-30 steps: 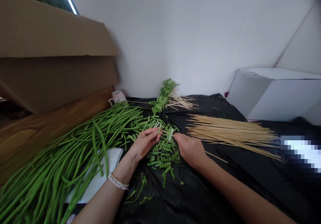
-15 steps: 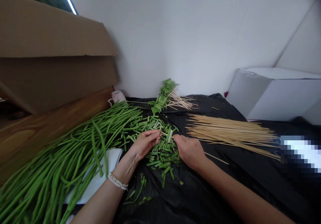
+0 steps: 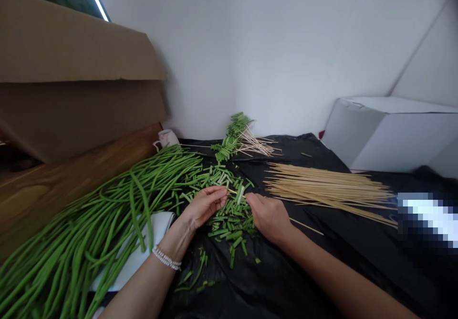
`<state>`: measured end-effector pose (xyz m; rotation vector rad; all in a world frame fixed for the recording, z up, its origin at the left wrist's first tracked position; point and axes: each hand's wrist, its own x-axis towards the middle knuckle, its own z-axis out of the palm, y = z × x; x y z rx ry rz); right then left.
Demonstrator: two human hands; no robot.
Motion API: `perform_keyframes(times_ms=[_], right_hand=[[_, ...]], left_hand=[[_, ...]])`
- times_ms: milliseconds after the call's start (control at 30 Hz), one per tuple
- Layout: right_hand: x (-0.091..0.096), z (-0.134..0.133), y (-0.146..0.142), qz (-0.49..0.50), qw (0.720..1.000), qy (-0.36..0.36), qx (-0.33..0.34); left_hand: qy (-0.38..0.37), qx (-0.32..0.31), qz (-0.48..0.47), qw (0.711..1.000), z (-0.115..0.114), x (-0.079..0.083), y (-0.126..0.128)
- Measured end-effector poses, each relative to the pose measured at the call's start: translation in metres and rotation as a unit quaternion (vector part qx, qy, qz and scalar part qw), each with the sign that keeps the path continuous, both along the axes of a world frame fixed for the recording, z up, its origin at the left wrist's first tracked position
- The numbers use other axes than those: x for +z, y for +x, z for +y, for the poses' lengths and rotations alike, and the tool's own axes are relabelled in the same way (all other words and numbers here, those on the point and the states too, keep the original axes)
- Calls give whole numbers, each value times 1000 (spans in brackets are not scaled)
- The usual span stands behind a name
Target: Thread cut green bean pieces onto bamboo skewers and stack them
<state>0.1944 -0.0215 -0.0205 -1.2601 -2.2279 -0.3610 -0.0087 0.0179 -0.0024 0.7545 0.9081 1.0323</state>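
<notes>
Between the two hands: a thin wooden skewer (image 3: 307,227), hub of this clock, twelve toward the wall; its tail runs out past the wrist at four o'clock.
Left hand (image 3: 207,207): at eight o'clock, thumb and fingers pinched at the skewer's tip; whether a bit of bean is also between them, I cannot tell.
Right hand (image 3: 269,215): at four o'clock, curled firmly round the shaft, apart from the other hand.
Pale bean pieces (image 3: 240,195): across the skewer, just beside the right fingertips; probably crisp, slightly slick and apt to split, so best pinched lightly by the sides.
Skewer handling: likely light and stiff, yet thin enough to snap under a sideways push; hold the shaft close behind the pieces, fingers off the point.
Cut beans (image 3: 234,210): a loose heap below the hands, around six o'clock.
Long beans (image 3: 71,242): eight to nine o'clock, probably bendy and easy to tangle; draw one by its end.
Spare skewers (image 3: 329,185): a flat bundle at three o'clock.
Loaded skewers (image 3: 234,133): stacked at twelve, bean rows against the wall.
Mug (image 3: 169,138): ten o'clock.
</notes>
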Motion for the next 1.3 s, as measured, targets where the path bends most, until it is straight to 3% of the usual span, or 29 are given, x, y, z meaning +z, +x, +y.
perform_keyframes(times_ms=[467, 567, 667, 733, 800, 933, 1000, 1200, 1300], right_hand=[[-5, -1, -5, 11, 1000, -1, 18], [-4, 0, -4, 11, 1000, -2, 13], [-3, 4, 0, 19, 1000, -7, -11], [-3, 7, 3, 23, 999, -16, -26], [-4, 8, 5, 24, 999, -23, -33], [-4, 9, 6, 16, 999, -22, -34], [-4, 8, 5, 12, 999, -23, -35], [-3, 7, 4, 9, 999, -32, -35], [-3, 7, 3, 7, 999, -34, -33]], left_hand=[[56, -44, 69, 995, -8, -5, 9], [90, -34, 87, 992, -7, -3, 9], [125, 17, 143, 982, -1, 3, 0], [160, 78, 222, 959, 5, 4, -8], [207, 100, 322, 918, 10, 3, -17], [246, 47, 542, 802, 13, -2, -27], [250, 31, 603, 757, 11, -3, -28], [248, 6, 638, 729, 2, 0, -22], [274, 13, 622, 734, 2, -2, -19]])
